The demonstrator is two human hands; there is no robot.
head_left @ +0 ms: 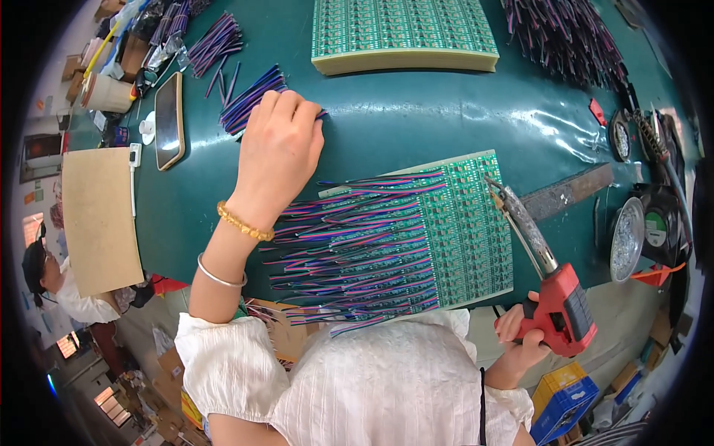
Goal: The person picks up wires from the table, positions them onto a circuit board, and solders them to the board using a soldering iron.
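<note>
At centre, wires (357, 241) cover the board's (476, 238) left part, its right columns bare; the right grip (523, 343) clasps a soldering gun (559, 305), while whether the left grip (280, 141) pinches upper-left loose wires (245, 102) I cannot tell.

Top (387, 379), white, with puffed short sleeves (229, 357).
Fabric lightly crinkled, sleeves gathered at hem; above left hand (281, 141), one amber-coloured beaded bracelet (245, 226), one plain silver-coloured bangle (218, 279); thin black cord (483, 401) along right side.

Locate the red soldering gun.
In the head view, the red soldering gun is on the right, gripped by the right hand, angled toward the upper-right corner of the wired circuit board.
</note>
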